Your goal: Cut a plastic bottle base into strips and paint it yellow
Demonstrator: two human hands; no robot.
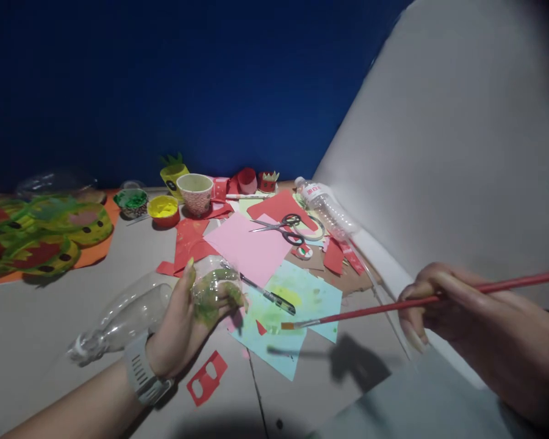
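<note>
My left hand (176, 332), with a grey watch at its wrist, cups a clear plastic bottle bottom (216, 285) smeared with green. Its fingers curl beneath the piece. Beside that wrist, a clear plastic bottle (135, 308) lies on its side, partly hidden by the hand. In my right hand (443, 299) is a red-handled paintbrush (348, 314), pinched between thumb and fingers. The brush tip points left, above a paint-stained light blue sheet (322, 299). A black pen (274, 297) rests across this sheet, near the left fingers.
Scissors (281, 227) lie on pink paper (247, 244). Behind stand a paper cup (196, 194), a yellow paint cup (163, 210) and a green one (132, 202). Painted yellow-green pieces (46, 256) are at left. A labelled bottle (329, 210) lies by the white wall.
</note>
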